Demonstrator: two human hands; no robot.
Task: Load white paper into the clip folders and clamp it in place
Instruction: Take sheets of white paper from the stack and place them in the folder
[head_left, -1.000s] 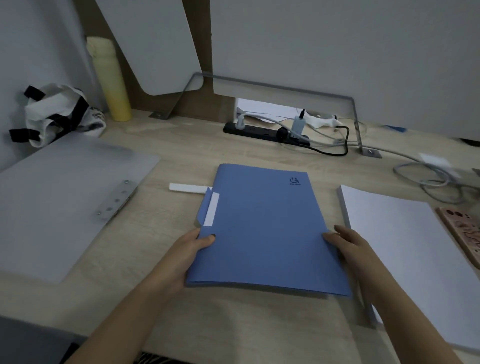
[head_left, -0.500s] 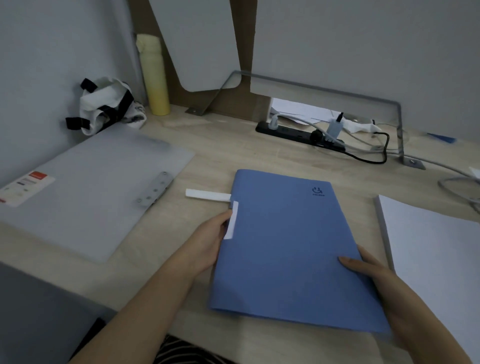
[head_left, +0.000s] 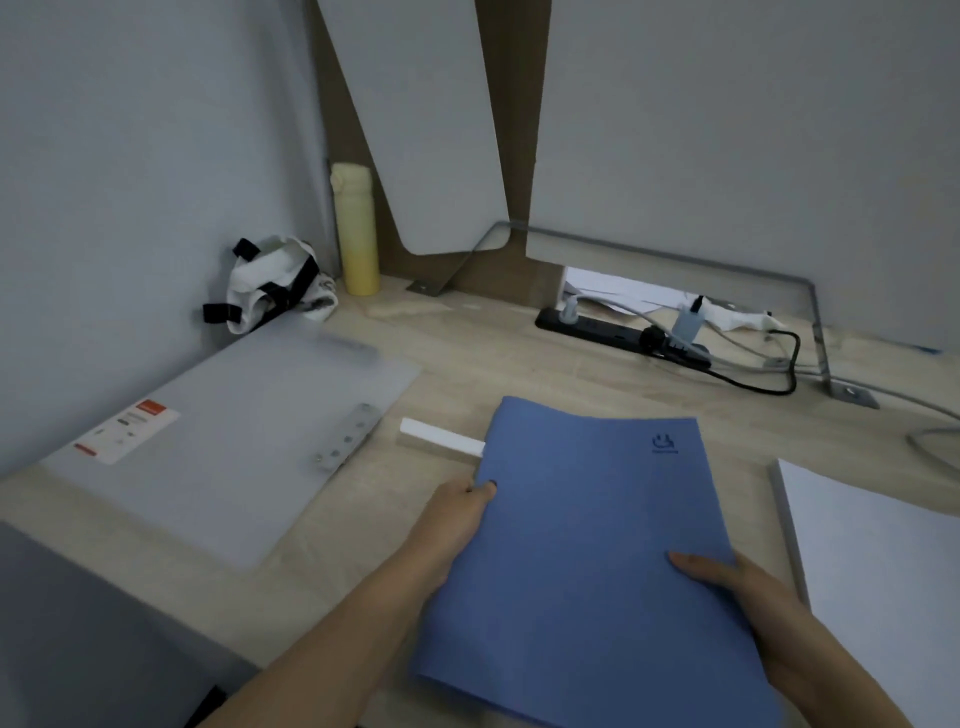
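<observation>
A closed blue folder (head_left: 587, 551) is tilted above the wooden desk, its near end raised toward me. My left hand (head_left: 457, 514) grips its left spine edge, thumb on the cover. My right hand (head_left: 748, 597) holds its right edge, thumb on top and fingers hidden underneath. A white bar (head_left: 441, 435) lies on the desk and runs under the folder's far left corner. A stack of white paper (head_left: 878, 566) lies at the right. A frosted translucent clip folder (head_left: 228, 447) with a metal clamp strip (head_left: 345, 437) lies flat at the left.
A yellow bottle (head_left: 356, 231) and a white bag with black straps (head_left: 272, 288) stand at the back left corner. A black power strip (head_left: 623, 332) with plugs and cables lies along the back. A grey panel (head_left: 78, 639) fills the near left.
The blue folder has been lifted off the desk and tilted, both hands gripping its edges. The view has swung left and up.
</observation>
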